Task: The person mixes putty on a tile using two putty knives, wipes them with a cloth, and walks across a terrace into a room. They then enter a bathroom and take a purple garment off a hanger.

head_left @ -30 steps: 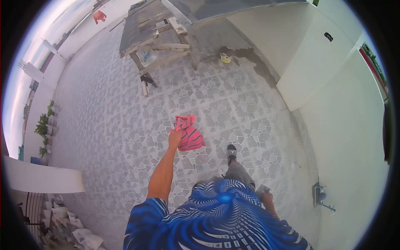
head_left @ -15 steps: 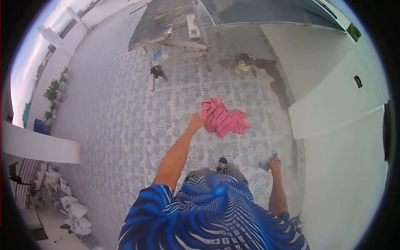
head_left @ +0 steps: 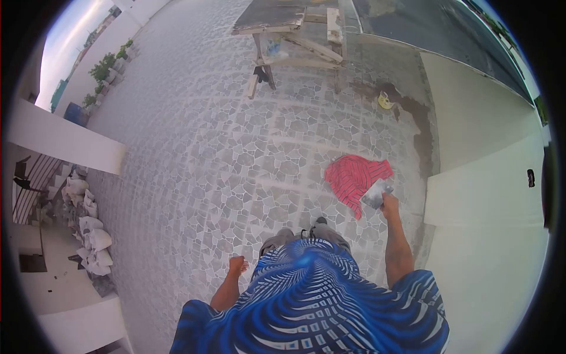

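Note:
My right hand [head_left: 389, 203] is closed on the handle of a flat grey metal trowel [head_left: 374, 194], held out at the right. Just beyond the trowel is a red cloth with dark stripes [head_left: 354, 177], spread over the patterned floor tiles and partly covered by the blade in this view. My left hand [head_left: 237, 264] hangs low at the left beside my body, away from the cloth. Its fingers are curled, and whether anything small is inside cannot be made out.
A wooden work table [head_left: 268, 20] stands ahead, with a yellowish container [head_left: 385, 100] on wet-looking floor to its right. A pale wall [head_left: 483, 194] runs along the right. White sacks [head_left: 97, 239] lie at the lower left, and potted plants [head_left: 103, 68] line the far left wall.
My left hand has let go of the red cloth and drawn back to the lower left. The cloth now appears farther right, flatter, and the trowel has moved up beside it.

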Demonstrator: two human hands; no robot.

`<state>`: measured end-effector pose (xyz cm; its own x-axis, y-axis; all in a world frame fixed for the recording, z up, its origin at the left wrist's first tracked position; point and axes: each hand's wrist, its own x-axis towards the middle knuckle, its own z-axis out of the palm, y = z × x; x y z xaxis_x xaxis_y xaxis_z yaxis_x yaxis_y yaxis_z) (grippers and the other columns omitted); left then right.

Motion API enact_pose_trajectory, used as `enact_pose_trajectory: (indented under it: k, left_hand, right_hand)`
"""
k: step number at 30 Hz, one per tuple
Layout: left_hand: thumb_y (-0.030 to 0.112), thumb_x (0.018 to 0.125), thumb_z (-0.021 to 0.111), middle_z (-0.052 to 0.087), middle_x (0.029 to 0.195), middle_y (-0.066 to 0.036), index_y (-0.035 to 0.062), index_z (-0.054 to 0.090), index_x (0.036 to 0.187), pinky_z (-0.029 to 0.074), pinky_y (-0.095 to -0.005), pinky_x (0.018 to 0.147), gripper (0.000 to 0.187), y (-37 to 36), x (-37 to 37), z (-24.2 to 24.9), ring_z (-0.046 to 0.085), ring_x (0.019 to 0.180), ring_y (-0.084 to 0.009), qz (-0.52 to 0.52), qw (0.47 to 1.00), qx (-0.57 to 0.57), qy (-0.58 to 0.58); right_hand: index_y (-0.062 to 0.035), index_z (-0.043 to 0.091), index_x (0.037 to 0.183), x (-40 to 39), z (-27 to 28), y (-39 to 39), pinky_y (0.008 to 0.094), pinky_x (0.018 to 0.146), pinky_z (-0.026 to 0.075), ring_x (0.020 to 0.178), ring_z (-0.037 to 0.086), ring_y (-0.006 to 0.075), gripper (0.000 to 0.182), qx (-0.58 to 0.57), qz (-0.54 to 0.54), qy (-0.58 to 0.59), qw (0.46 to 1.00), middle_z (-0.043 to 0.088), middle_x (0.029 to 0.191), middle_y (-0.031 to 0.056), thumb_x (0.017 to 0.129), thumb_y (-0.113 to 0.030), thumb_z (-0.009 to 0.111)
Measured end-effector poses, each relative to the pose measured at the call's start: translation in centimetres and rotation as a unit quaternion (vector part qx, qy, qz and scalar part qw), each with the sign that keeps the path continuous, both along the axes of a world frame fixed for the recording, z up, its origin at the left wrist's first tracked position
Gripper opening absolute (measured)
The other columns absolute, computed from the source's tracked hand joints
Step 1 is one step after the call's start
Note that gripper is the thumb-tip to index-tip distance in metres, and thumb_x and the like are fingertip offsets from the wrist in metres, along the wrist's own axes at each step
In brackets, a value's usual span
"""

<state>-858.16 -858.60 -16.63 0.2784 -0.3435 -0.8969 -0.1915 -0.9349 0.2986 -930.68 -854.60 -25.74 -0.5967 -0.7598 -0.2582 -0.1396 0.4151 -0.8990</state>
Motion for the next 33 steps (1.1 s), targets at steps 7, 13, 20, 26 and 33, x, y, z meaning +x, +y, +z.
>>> enact_pose_trajectory:
  k: [7,13,20,26,33]
  left_hand:
    - [0.036,0.095,0.049,0.062,0.117,-0.024,-0.001,0.049,0.131,0.053,-0.046,0.081,0.052,13.2,8.1,-0.9,0.066,0.096,-0.0355,0.306,0.945,-0.088,0.077]
    - [0.043,0.101,0.032,0.052,0.134,-0.023,-0.0011,0.039,0.14,0.046,-0.0465,0.101,0.059,14.5,24.3,0.8,0.057,0.118,-0.0365,0.584,0.758,-0.249,0.149]
    - [0.03,0.102,0.03,0.058,0.13,-0.024,-0.0048,0.046,0.132,0.045,-0.0433,0.104,0.048,-2.1,25.2,10.4,0.056,0.122,-0.0357,0.432,0.732,-0.379,0.366]
    - [0.042,0.103,0.03,0.049,0.14,-0.023,-0.0018,0.04,0.14,0.04,-0.0436,0.107,0.058,-4.4,24.7,18.1,0.05,0.127,-0.0355,0.281,0.584,-0.522,0.554]
    - [0.042,0.104,0.028,0.045,0.145,-0.022,-0.0004,0.04,0.141,0.037,-0.0468,0.109,0.057,5.5,46.8,18.2,0.044,0.133,-0.036,0.359,0.701,-0.558,0.261]
  right_hand:
    - [-0.0049,0.037,0.142,5.4,4.7,-3.0,0.0592,0.079,0.046,0.11,0.053,0.044,0.074,0.128,-0.168,-0.2,0.957,0.048,0.13,0.0275,0.088,-0.049,0.061]
    - [0.0043,0.058,0.125,15.0,14.2,-15.8,0.0493,0.088,0.044,0.111,0.057,0.0393,0.061,-0.072,-0.018,0.34,0.938,0.059,0.122,0.03,0.1,-0.048,0.041]
    - [0.003,0.047,0.14,59.0,37.5,-20.9,0.039,0.114,0.03,0.136,0.042,0.0317,0.048,-0.369,0.144,0.221,0.891,0.047,0.145,0.0204,0.106,-0.026,0.029]
    - [0.0048,0.048,0.135,89.6,32.8,-13.4,0.0463,0.111,0.034,0.13,0.047,0.0369,0.042,-0.38,0.687,0.128,0.606,0.05,0.139,0.0235,0.097,-0.012,0.042]
    - [0.0051,0.055,0.124,106.7,24.9,-13.4,0.05,0.101,0.041,0.118,0.054,0.0434,0.038,-0.399,0.754,0.181,0.489,0.055,0.129,0.0272,0.095,-0.018,0.046]
